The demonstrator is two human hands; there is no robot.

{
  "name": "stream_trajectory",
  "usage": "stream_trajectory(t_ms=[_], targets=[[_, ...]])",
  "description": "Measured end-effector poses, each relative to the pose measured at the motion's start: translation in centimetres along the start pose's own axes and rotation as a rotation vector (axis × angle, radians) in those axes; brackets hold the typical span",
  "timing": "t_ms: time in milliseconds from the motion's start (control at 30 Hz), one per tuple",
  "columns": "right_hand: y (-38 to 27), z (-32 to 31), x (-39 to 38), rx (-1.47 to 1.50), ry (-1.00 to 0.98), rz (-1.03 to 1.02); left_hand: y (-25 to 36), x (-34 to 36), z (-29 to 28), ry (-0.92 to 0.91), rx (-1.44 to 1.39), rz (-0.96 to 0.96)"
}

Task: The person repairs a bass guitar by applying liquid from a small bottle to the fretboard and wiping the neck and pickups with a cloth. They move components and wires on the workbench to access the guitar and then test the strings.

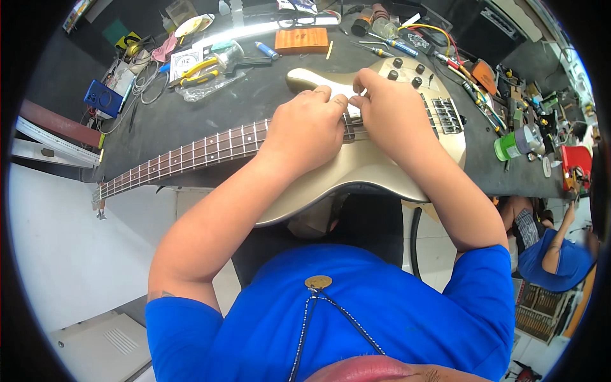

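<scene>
A champagne-coloured electric bass guitar (pixel 372 173) lies face up across the dark workbench, its fretted neck (pixel 210 148) reaching left and its black control knobs (pixel 393 75) and metal bridge (pixel 449 116) at the right. Over the body, near the end of the neck, my left hand (pixel 310 122) is closed with curled fingers. Just to its right, my right hand (pixel 393 109) is closed in a pinch, fingertips close to the left ones. Whatever the fingers hold, if anything, is too small or hidden. My hands cover part of the strings and body.
Behind the guitar are yellow-handled pliers (pixel 198 73), a wooden block (pixel 301 41) and a blue tube (pixel 266 50). A blue phone (pixel 103 99) stands at left. Screwdrivers (pixel 403 47), a green-labelled container (pixel 507 147) and tools crowd the right. Another person (pixel 552 260) sits beyond the right edge.
</scene>
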State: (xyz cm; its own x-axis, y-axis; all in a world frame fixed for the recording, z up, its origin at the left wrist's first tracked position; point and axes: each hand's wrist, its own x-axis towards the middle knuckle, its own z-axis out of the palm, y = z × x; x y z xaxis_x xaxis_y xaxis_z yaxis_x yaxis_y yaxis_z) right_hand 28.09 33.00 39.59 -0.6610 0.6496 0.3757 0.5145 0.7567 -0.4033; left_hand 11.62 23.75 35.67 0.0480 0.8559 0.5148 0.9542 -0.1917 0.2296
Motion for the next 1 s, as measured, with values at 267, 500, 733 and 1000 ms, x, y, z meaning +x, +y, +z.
stream_trajectory(t_ms=[267, 500, 733, 1000], targets=[[-0.3, 0.7, -1.1, -0.073, 0.067, -0.055, 0.0, -0.1, -0.1, 0.013, -0.014, -0.007], [0.6, -0.3, 0.6, 0.059, -0.014, 0.044, 0.2, 0.0, -0.1, 0.008, -0.013, -0.002], [1.0, -1.0, 2.0, 0.122, -0.210, 0.219, 0.2, 0.0, 0.0, 0.016, -0.016, -0.002], [0.0, -1.1, 2.5, 0.023, -0.231, 0.137, 0.1, -0.1, 0.1, 0.021, 0.003, -0.026]])
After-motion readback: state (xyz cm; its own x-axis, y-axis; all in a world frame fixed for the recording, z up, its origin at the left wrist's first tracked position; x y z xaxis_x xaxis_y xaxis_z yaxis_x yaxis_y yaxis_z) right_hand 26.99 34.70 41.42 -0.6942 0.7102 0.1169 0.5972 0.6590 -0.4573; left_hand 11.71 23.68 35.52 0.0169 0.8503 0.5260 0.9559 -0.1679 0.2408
